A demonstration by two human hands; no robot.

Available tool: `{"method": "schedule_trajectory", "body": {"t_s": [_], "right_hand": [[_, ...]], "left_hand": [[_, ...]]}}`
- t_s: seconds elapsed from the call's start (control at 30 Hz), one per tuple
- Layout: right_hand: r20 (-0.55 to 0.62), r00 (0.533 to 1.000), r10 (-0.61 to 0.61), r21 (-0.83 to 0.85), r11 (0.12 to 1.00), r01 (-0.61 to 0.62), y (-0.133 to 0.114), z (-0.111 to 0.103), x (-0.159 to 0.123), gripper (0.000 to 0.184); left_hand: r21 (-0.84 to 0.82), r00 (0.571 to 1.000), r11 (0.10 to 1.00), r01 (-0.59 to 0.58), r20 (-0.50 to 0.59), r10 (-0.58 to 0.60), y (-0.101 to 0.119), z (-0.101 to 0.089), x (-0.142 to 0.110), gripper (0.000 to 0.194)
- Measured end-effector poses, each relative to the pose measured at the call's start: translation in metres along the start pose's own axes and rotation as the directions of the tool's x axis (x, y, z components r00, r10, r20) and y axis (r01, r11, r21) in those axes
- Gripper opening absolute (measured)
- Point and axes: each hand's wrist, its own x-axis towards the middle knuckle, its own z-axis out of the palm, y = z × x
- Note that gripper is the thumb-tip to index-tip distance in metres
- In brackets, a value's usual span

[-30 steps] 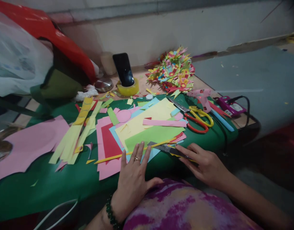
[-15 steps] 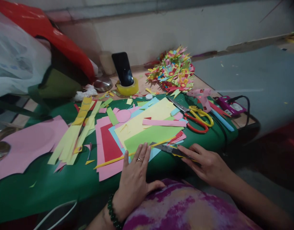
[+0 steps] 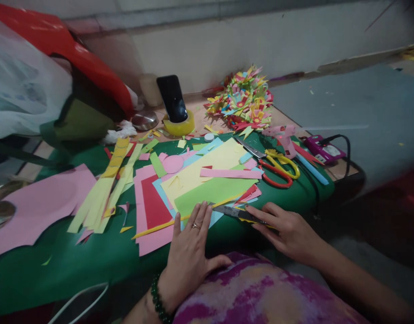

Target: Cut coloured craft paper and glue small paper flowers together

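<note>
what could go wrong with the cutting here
The knife points toward the fingertips of the left hand, so a slip could nick them. The thin yellow strip lies across loose, overlapping sheets, which might slide or get cut too. The glue gun seems to have a small red light on, so it may be hot, and the red-handled scissors lie close to it.

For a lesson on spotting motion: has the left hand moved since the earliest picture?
Yes, the left hand has moved slightly right: its little finger lies farther from the red paper than before.
</note>
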Motion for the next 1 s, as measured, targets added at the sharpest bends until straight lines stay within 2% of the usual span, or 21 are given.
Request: {"method": "schedule_trajectory", "body": {"t_s": [0.17, 0.37, 0.67, 1.0], "right_hand": [[0.005, 1.000, 0.008, -0.009, 1.000, -0.008, -0.003, 0.002, 0.002, 0.035], [0.004, 1.000, 0.014, -0.016, 1.000, -0.014, -0.003, 0.004, 0.000, 0.035], [-0.009, 1.000, 0.006, 0.003, 1.000, -0.006, -0.006, 0.005, 0.001, 0.035], [-0.014, 1.000, 0.008, -0.020, 1.000, -0.008, -0.010, 0.006, 0.002, 0.034]], "left_hand": [[-0.002, 1.000, 1.000, 0.003, 0.013, -0.003, 0.000, -0.001, 0.000, 0.102], [0.043, 0.998, 0.999, 0.020, -0.052, -0.017, -0.008, -0.005, -0.010, 0.103], [0.043, 0.999, 0.999, 0.032, 0.011, -0.033, -0.010, -0.001, -0.015, 0.097], [0.066, 0.999, 0.996, 0.053, -0.015, -0.052, -0.005, -0.002, -0.013, 0.098]]}}
